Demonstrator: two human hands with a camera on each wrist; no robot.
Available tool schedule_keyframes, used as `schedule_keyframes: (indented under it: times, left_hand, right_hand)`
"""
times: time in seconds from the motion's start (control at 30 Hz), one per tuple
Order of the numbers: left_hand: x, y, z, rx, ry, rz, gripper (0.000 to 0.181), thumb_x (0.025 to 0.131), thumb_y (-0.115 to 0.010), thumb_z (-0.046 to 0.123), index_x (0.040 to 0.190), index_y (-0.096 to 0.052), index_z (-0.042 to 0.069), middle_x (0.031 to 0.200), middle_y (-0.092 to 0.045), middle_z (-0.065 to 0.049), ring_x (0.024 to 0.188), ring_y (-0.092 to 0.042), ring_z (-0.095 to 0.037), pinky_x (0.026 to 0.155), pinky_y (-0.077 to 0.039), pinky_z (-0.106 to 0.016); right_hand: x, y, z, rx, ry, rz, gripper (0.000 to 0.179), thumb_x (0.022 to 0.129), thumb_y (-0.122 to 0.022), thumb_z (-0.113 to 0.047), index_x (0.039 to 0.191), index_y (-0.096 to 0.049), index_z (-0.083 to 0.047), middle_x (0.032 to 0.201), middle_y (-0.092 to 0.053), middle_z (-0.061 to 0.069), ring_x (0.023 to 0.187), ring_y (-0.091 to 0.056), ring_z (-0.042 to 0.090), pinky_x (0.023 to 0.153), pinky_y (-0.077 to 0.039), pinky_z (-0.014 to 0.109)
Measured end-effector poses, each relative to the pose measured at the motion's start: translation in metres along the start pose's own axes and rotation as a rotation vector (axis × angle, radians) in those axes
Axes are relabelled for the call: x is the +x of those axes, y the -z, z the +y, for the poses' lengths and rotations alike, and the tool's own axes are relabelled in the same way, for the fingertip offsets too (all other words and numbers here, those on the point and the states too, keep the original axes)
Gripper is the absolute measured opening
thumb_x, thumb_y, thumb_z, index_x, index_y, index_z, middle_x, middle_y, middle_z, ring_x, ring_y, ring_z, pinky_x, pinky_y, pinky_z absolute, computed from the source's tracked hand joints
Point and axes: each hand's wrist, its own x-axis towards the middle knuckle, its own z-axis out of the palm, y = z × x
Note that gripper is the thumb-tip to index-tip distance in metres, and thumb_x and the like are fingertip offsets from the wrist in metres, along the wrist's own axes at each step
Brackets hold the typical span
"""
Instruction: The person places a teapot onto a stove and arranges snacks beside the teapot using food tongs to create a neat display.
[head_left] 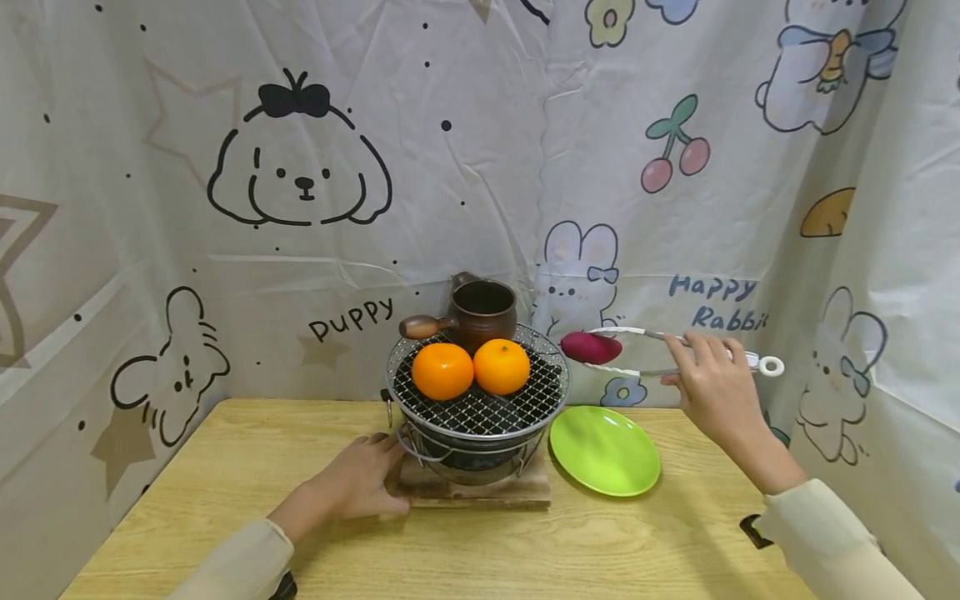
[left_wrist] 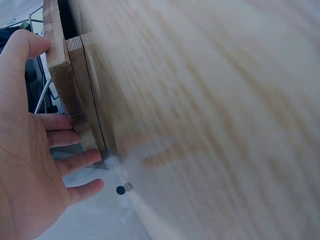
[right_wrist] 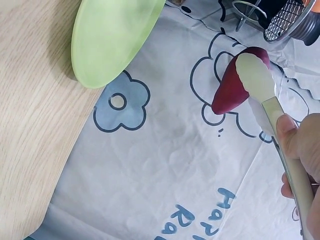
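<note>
With my right hand (head_left: 716,387) I grip a pair of tongs (head_left: 652,372) with white tips. Between the tips is a purple-red sweet potato (head_left: 591,347), raised beside the right rim of the round grill (head_left: 491,412); the right wrist view shows the sweet potato (right_wrist: 232,87) pinched crosswise. My left hand (head_left: 363,479) holds the left front corner of the wooden board (head_left: 480,493) under the grill. In the left wrist view the thumb and fingertips touch the edges of the board (left_wrist: 62,72). Below the sweet potato lies a green plate (head_left: 606,454).
On the grill mesh sit two orange fruits, a smooth one (head_left: 442,372) at left and one with a green stem spot (head_left: 502,367). Behind them stands a brown pot (head_left: 483,308), its wooden handle pointing left. A printed cloth (head_left: 465,167) hangs behind the table (head_left: 600,550).
</note>
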Motion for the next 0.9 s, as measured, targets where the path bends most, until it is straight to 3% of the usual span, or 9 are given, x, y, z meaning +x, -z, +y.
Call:
schedule_keyframes:
  times: [0.37,0.9]
  left_hand:
    - [0.000,0.002,0.000,0.007,-0.006,0.004,0.098,0.073,-0.067,0.062,0.148,-0.049,0.001,0.139,-0.063,-0.014,0.114,-0.062,-0.032,0.093,-0.052,-0.049]
    - [-0.001,0.002,0.001,0.016,-0.011,0.003,0.098,0.074,-0.067,0.062,0.147,-0.049,0.000,0.138,-0.063,-0.015,0.113,-0.062,-0.032,0.093,-0.052,-0.048]
  right_hand:
    - [0.004,0.006,-0.001,0.032,-0.033,0.045,0.065,0.073,-0.088,-0.005,0.132,-0.061,0.002,0.118,-0.063,0.028,0.108,-0.059,0.046,0.099,-0.044,0.063]
    - [0.011,0.013,-0.006,0.063,0.007,0.144,0.060,0.077,-0.083,-0.007,0.131,-0.061,0.003,0.117,-0.062,0.030,0.106,-0.058,0.048,0.094,-0.044,0.064]
